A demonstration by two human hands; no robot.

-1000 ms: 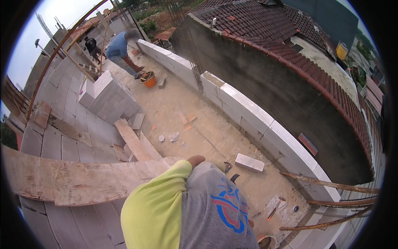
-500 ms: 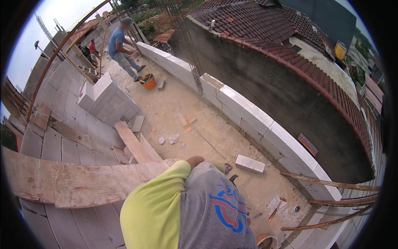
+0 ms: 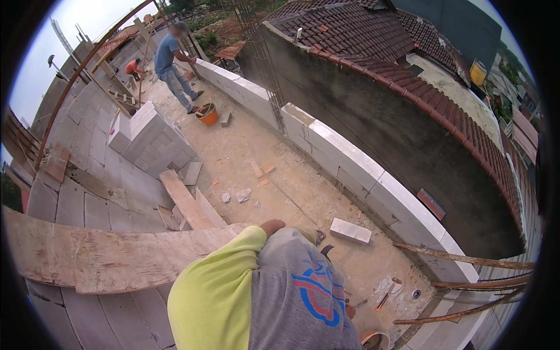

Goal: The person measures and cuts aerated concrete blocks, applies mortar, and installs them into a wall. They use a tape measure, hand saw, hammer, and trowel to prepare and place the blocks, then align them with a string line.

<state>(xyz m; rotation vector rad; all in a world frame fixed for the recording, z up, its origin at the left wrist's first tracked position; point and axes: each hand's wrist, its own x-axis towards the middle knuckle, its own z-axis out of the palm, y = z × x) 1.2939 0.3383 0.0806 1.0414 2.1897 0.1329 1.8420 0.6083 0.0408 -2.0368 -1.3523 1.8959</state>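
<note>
My grey shirt with its blue and red print and yellow left sleeve fills the lower middle. Bare skin shows at the sleeve's end; my left hand is hidden behind the shirt. At the shirt's right edge a sliver of skin, seemingly my right hand (image 3: pixel 350 311), appears beside a thin blade (image 3: pixel 361 303) like a trowel's. Its fingers are mostly hidden, so a grip cannot be told. Close by stands a bucket (image 3: pixel 375 339), cut off by the lower edge. A hammer (image 3: pixel 388 294) with an orange handle lies farther right, and a white block (image 3: pixel 350 230) rests ahead.
A low white block wall (image 3: pixel 373 181) runs along the right. Wooden poles (image 3: pixel 461 255) cross at lower right. Boards (image 3: pixel 116 256) and stacked blocks (image 3: pixel 153 140) flank the left. Farther off, a person in blue (image 3: pixel 167 55) stands near an orange bucket (image 3: pixel 207 115); another wears red (image 3: pixel 133 67).
The person in blue has straightened, with a hand now at the wall. The distant person in red bends lower, and the dark-clothed person beside them is out of sight. My posture looks unchanged.
</note>
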